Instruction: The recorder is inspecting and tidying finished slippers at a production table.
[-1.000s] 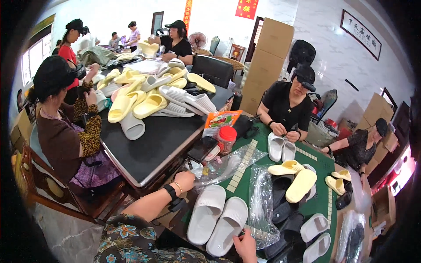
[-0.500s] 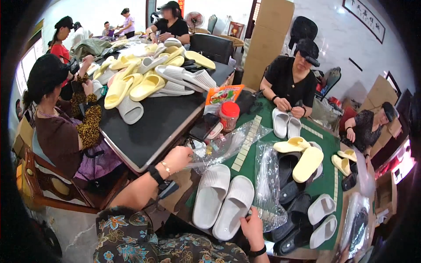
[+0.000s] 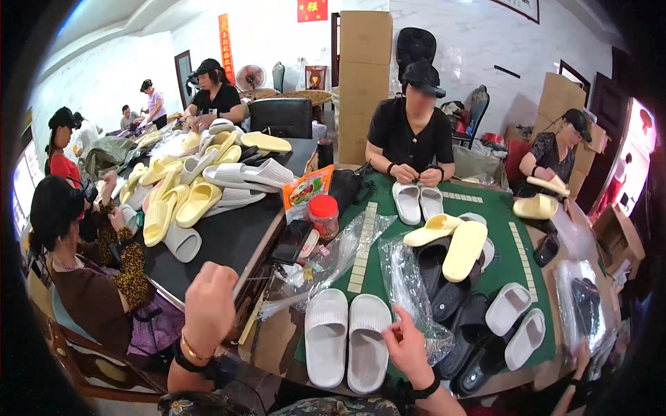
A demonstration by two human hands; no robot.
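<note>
A pair of light grey slippers stands side by side at the near edge of the green table, the left slipper [image 3: 325, 347] against the right slipper [image 3: 368, 353]. My right hand [image 3: 408, 349] is beside the right slipper, its index finger and thumb apart and nothing visible in it. Over the gap left of the slippers, my left hand [image 3: 210, 301] is raised with its fingers curled closed. Whatever it may hold is hidden. A clear plastic bag [image 3: 416, 298] lies right of the pair, and more clear plastic film [image 3: 326, 267] lies behind it.
Yellow slippers [image 3: 463, 251], black slippers [image 3: 466, 333] and white slippers [image 3: 524, 338] crowd the green table [image 3: 496, 208]. A red-lidded jar [image 3: 323, 216] and a phone [image 3: 292, 240] stand left. The black table [image 3: 222, 260] bears a slipper heap. Several co-workers sit around; one across handles white slippers [image 3: 406, 201].
My left hand has lifted away from the plastic film and moved left. My right hand has moved up along the right slipper's side. The slippers now stand straighter, and the view has turned.
</note>
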